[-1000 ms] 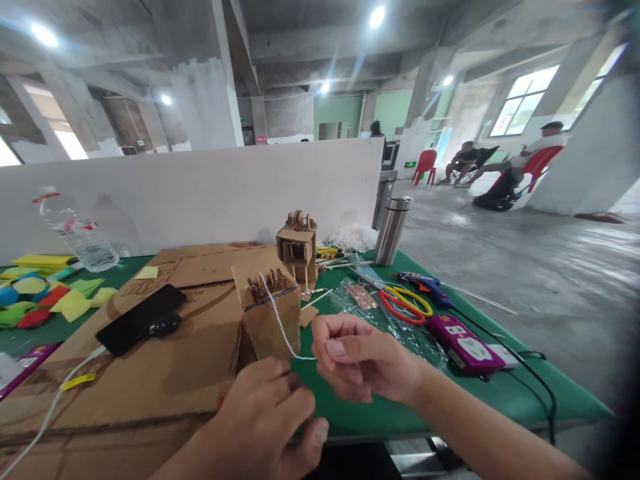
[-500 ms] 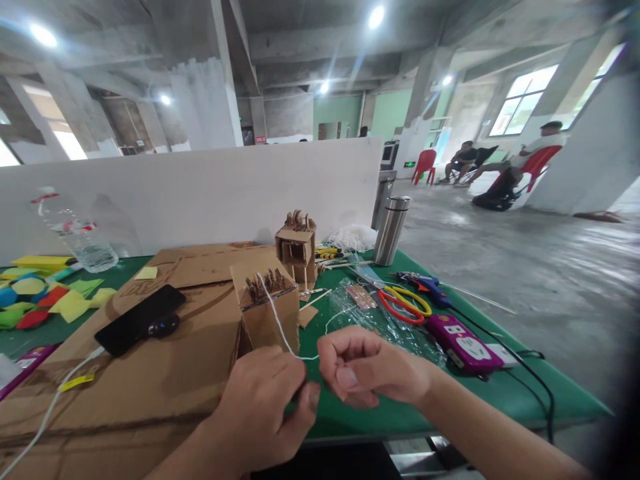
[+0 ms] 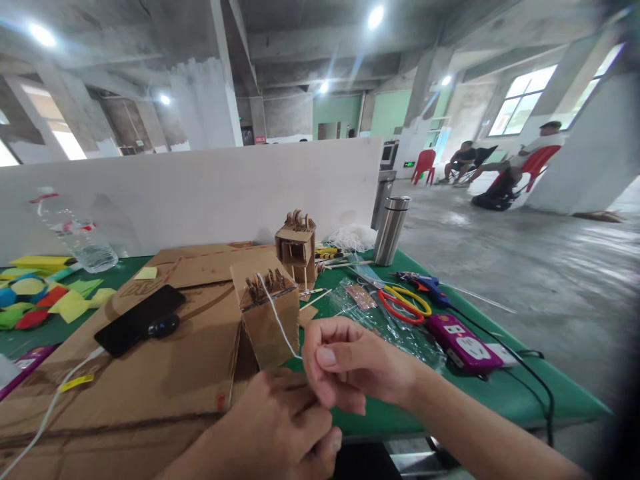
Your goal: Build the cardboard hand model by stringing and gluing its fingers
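Note:
A white string (image 3: 281,322) runs from the ridged cardboard discs (image 3: 265,283) on top of a small cardboard box (image 3: 274,325) down to my hands. My right hand (image 3: 345,367) is closed, fingers curled, where the string's end disappears behind them. Just below and touching it, my left hand (image 3: 283,427) is closed too, with its back toward me and its thumb pointing right. Its fingertips are partly hidden, so how it grips the string is not clear. Behind the box stands a taller cardboard piece (image 3: 296,250) with similar discs.
Cardboard sheets (image 3: 195,373) cover the left side, carrying a black phone (image 3: 141,320). To the right lie scissors (image 3: 405,305), a glue gun (image 3: 425,287) and a purple power strip (image 3: 465,345). A steel flask (image 3: 392,232) stands near the back edge, by a white partition (image 3: 200,193).
My right hand has moved left, and my left hand has shifted down and right, so they now meet and overlap. The stretch of string between them is hidden.

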